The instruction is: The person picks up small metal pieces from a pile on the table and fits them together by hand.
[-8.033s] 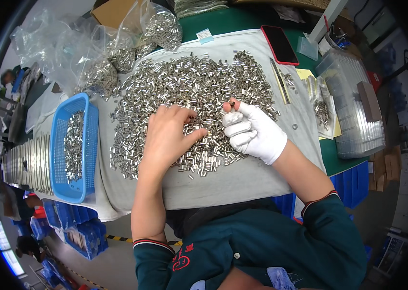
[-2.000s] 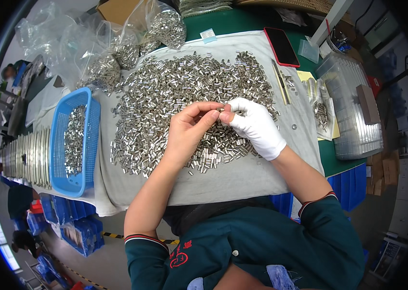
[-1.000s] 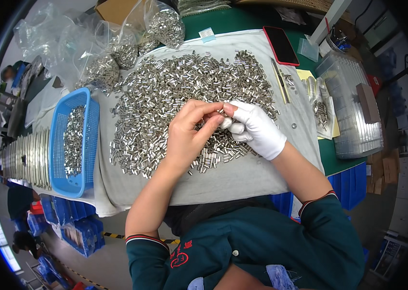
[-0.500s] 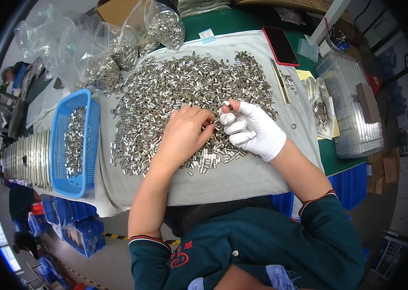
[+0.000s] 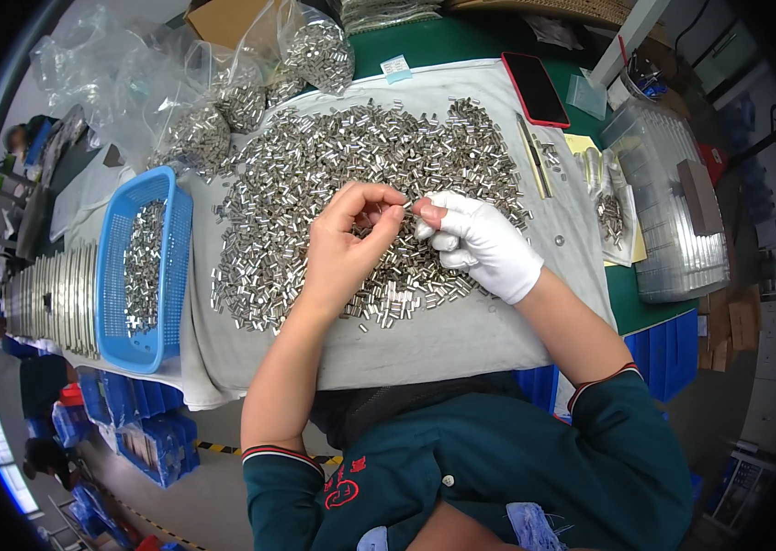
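A wide heap of small silvery metal cylinders [image 5: 314, 156] covers the grey cloth [image 5: 425, 354] in front of me. Above its middle, my bare left hand [image 5: 351, 241] pinches with thumb and forefinger at a tiny metal cylinder [image 5: 407, 207]. My right hand [image 5: 487, 246], in a white glove with the thumb tip uncovered, meets it from the right, its thumb and forefinger closed by the same spot. Its other fingers are curled in; whether they hold more pieces is hidden.
On the left stands a blue basket [image 5: 110, 275] with cylinders inside. Clear bags of cylinders [image 5: 200, 138] lie at the back left. A red-edged phone [image 5: 535, 89], tweezers [image 5: 535, 158] and a stack of clear plastic trays [image 5: 659, 230] are on the right.
My left hand has risen from the heap and turned, bringing thumb and forefinger up to the right hand's fingertips. The right hand has shifted slightly left.
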`<state>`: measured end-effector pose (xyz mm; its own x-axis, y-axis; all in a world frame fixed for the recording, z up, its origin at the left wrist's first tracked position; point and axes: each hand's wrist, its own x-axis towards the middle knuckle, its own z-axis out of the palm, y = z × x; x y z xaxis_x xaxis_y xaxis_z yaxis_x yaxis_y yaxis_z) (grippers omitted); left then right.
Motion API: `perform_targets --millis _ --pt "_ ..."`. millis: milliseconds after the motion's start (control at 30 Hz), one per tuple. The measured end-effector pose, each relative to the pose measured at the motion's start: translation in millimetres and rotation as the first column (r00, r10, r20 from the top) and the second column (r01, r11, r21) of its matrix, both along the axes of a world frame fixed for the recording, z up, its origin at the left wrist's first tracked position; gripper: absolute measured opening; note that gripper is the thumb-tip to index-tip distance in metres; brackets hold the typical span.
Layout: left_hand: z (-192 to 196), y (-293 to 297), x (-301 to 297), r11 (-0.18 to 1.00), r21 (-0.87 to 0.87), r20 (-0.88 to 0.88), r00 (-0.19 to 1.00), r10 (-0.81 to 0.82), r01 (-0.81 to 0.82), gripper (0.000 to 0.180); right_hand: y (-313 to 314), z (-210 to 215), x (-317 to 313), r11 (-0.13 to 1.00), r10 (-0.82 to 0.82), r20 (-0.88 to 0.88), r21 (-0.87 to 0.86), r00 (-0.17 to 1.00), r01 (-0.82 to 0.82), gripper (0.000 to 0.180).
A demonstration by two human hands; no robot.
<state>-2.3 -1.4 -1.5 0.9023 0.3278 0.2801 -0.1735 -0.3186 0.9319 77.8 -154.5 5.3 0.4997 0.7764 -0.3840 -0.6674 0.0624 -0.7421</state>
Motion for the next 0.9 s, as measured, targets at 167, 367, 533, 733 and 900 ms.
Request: perform_targets --millis 167,367,533,733,900 --pt "1 -4 1 0.972 0.227 0.103 0.992 -0.079 0.054 0.013 0 -1 -1 1.000 -0.018 0.087 -0.011 0.996 0.019 0.014" --pt "-3 -2 1 0.988 -0.143 -0.038 0.997 -0.068 0.062 0.015 -3 0 4 0.997 0.020 -0.134 0.081 0.991 -0.009 0.013" --pt "-7 -4 1 0.991 -0.112 -0.012 0.997 -0.077 0.075 0.013 -3 -7 5 0.991 0.034 -0.221 0.132 0.975 -0.004 0.013" --pt "-2 -10 1 0.993 0.102 0.059 0.996 -0.063 0.056 0.014 -1 -4 1 0.994 -0.005 -0.163 0.108 0.987 0.023 0.014" --pt "-1 -8 1 0.982 0.188 0.108 0.993 -0.051 0.030 0.014 0 -3 -2 0.998 0.007 -0.136 0.065 0.991 0.002 0.014"
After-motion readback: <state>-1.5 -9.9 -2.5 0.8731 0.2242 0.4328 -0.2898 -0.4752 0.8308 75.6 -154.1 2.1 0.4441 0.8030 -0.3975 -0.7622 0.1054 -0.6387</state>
